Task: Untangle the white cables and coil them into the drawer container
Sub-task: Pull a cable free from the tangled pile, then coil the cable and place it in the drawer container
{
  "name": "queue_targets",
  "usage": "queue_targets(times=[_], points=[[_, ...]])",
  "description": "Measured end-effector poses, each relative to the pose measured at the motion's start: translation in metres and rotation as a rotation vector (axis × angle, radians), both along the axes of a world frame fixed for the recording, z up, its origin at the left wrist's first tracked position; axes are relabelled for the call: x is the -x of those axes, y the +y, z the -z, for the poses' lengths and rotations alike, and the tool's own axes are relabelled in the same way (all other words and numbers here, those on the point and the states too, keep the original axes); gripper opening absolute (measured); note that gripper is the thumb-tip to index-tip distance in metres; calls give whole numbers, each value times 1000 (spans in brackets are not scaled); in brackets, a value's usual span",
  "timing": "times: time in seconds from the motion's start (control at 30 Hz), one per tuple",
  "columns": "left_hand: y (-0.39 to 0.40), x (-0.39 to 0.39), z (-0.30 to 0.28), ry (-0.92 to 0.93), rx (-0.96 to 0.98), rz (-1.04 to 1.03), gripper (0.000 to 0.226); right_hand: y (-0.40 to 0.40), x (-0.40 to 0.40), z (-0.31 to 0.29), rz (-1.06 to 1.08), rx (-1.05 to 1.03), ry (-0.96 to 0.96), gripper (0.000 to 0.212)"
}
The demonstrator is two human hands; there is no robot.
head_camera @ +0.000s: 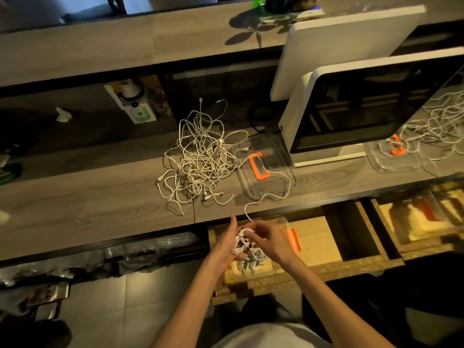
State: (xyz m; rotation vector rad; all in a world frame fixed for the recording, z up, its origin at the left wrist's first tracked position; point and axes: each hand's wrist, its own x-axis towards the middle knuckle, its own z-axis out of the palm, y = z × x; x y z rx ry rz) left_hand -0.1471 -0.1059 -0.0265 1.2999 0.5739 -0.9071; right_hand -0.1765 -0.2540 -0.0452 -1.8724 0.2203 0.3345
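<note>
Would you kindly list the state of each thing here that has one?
Left hand: holding the part-wound white cable coil.
Right hand: winding that cable.
Tangled white cable pile: still knotted on the counter.
Clear plastic lid with orange handle: off, lying flat.
Wooden drawer: open.

Hands hide much of the container (286,223) (contents unclear).
</note>
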Motion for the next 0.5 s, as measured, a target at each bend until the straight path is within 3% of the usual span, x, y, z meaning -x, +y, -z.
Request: queue_targets(times=[0.2, 0.3, 0.4, 0.5], points=[[-6, 21, 69, 103, -110, -69, 40, -16, 26, 85, 233, 3, 331, 8], [-9, 29, 99, 137, -147, -40, 34, -23, 35, 136, 220, 55, 468, 20], [-17, 30, 117, 141, -187, -9, 31, -32, 33, 170, 206, 127, 504, 29], [-25, 22, 125, 130, -184, -18, 28, -37, 22, 154, 252, 163, 487, 26]])
